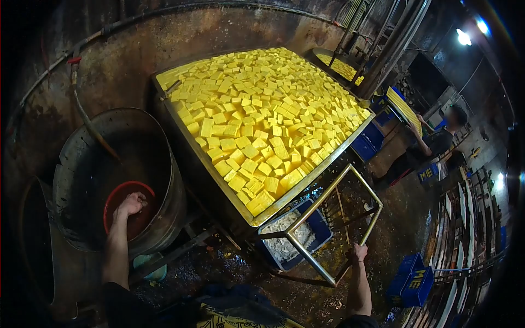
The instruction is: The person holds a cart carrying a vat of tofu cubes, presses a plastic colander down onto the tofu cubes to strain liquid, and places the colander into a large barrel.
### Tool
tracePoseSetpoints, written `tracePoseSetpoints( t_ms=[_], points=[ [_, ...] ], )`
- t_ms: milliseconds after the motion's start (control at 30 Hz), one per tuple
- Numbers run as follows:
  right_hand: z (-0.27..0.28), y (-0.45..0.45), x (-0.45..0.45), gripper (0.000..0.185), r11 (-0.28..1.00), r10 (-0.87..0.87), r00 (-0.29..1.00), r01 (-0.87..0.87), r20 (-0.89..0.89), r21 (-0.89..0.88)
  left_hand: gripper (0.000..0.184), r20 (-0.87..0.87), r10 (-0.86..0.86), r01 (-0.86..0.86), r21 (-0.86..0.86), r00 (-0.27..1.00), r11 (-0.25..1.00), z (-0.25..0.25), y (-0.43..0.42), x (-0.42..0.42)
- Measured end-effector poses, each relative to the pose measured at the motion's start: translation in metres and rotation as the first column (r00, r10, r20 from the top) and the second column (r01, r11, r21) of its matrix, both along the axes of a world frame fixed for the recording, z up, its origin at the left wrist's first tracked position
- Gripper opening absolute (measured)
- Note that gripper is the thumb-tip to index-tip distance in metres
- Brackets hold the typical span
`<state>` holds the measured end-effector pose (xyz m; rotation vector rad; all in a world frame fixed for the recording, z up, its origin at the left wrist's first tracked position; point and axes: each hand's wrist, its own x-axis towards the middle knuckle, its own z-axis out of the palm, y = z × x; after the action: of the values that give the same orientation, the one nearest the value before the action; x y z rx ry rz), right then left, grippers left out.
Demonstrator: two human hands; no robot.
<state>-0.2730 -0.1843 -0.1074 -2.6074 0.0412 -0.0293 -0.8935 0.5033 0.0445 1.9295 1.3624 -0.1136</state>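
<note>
My left hand (133, 204) reaches down into a large dark metal barrel (174, 191), over a red basin (112, 198) inside it. Its fingers are curled closed, and whatever they may hold is hidden. My right hand (360, 252) is wrapped round a bar of a rectangular metal frame (315, 263), which stands tilted. Behind part of that frame, a blue crate (324, 236) on the floor contains a whitish mass. Beyond both hands, a wide metal-rimmed vat (316, 176) is heaped with yellow blocks (262, 136).
A hose (87, 117) with a red valve hangs into the barrel. Blue crates (411, 281) and slatted racks (465, 218) stand at right. Another person (435, 145) holds a yellow slatted board (404, 112). A pale green basin (155, 270) lies below the barrel; the floor looks wet.
</note>
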Motion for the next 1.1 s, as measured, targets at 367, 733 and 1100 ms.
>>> tracePoseSetpoints(
  t_ms=[367, 733, 1100],
  points=[
    [0.032, 0.015, -0.018, 0.041, 0.999, 0.033, 0.999, -0.034, -0.032, -0.019, 0.031, 0.002, -0.009, 0.009, -0.006, 1.000, 1.000, -0.010, 0.006, -0.004],
    [0.061, 0.032, -0.039, 0.042, 0.996, 0.010, 0.996, -0.002, -0.088, 0.091, 0.033, 0.008, -0.011, 0.011, 0.011, 1.000, 1.000, -0.011, 0.007, -0.005],
    [0.033, 0.016, -0.020, 0.032, 0.995, 0.103, 0.994, -0.102, 0.047, -0.017, 0.032, 0.011, -0.020, 0.019, 0.046, 1.000, 0.999, -0.007, 0.005, -0.004]
  ],
)
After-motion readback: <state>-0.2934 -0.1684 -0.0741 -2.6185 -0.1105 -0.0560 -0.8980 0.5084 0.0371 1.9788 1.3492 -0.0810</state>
